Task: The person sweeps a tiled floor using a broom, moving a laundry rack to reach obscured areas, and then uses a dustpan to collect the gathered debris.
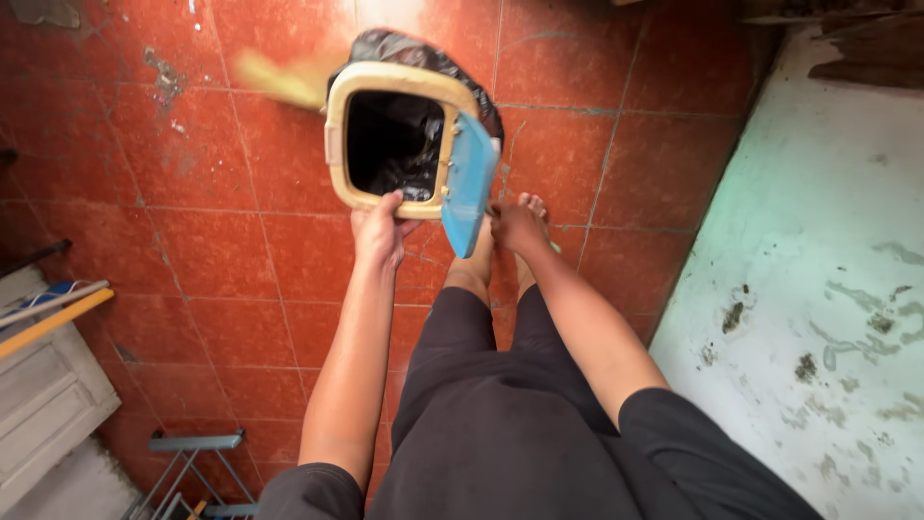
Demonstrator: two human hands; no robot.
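Observation:
A cream plastic bin (339, 135) lined with a black bag stands on the red tiled floor. My left hand (377, 231) grips the bin's near rim. My right hand (518, 225) holds the handle of a blue dustpan (469, 183), which is tipped upright against the bin's right edge. A blurred yellow broom head (274, 79) lies just left of the bin's far corner. My bare feet show below the hands, partly hidden by my arms and dark shorts.
A raised pale concrete surface (818, 241) with dirt marks runs along the right. A white door panel (43, 395) and long handles (48, 313) sit at the left edge. A grey metal rack (197, 462) stands at the bottom left.

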